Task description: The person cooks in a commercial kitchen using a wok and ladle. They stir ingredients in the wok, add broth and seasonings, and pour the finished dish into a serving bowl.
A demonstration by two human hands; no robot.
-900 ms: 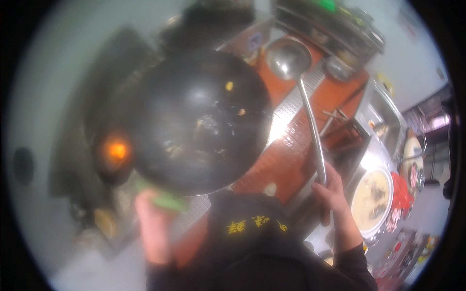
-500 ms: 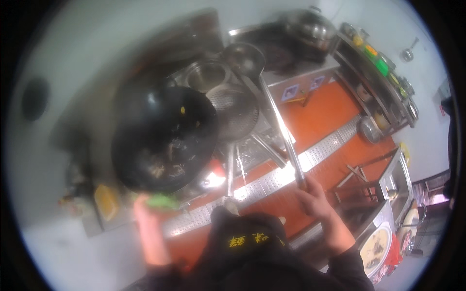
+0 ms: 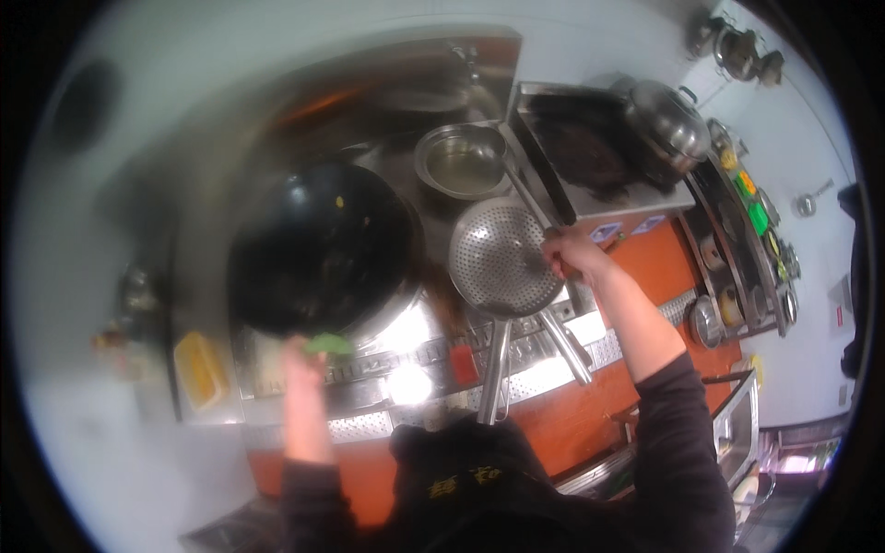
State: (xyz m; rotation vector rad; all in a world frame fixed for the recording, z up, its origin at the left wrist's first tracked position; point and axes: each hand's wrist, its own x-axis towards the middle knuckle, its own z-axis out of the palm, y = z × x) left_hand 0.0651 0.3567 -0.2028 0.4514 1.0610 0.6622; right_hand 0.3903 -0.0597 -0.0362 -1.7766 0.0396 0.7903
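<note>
A large black wok (image 3: 286,258) sits on the stove to the left, with a small yellowish bit on its far inner wall. At its near rim, my left hand (image 3: 302,361) is closed, gripping a bright green cloth (image 3: 328,345), somewhat blurred. My right hand (image 3: 573,252) is wrapped round the handle of a long ladle (image 3: 527,192). The ladle's bowl is inside a round metal pot (image 3: 433,177) that holds a clear-looking liquid. Below the right hand lies a perforated metal strainer (image 3: 493,251), its handles pointing toward me.
A yellow container (image 3: 199,370) stands left of the wok. Beyond the pot, a dark flat-topped stove (image 3: 581,152) carries a lidded steel pot (image 3: 668,120). A shelf with several small containers (image 3: 758,217) runs along the right. A perforated metal strip (image 3: 359,426) borders the orange floor (image 3: 590,426).
My right hand has moved forward, bringing the ladle's bowl into the metal pot. My left hand stays by the wok's near rim with the green cloth. The view has shifted.
</note>
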